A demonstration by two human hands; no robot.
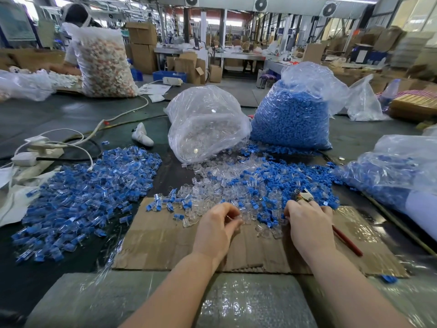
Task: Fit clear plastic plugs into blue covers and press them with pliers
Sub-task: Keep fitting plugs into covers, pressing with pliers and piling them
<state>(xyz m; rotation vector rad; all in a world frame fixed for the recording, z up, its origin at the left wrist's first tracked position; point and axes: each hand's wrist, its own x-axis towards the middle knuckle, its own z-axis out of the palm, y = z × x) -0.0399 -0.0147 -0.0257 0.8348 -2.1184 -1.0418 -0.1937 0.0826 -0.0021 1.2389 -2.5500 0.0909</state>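
Your left hand [216, 223] is curling its fingers and pinching a small clear plug [237, 218] at the near edge of the mixed pile [248, 185] on the cardboard [165, 242]. Your right hand [307, 223] is gripping the red-handled pliers [346, 241], its fingers wrapped around them, while the pliers' tip is lying over the blue covers [272, 202].
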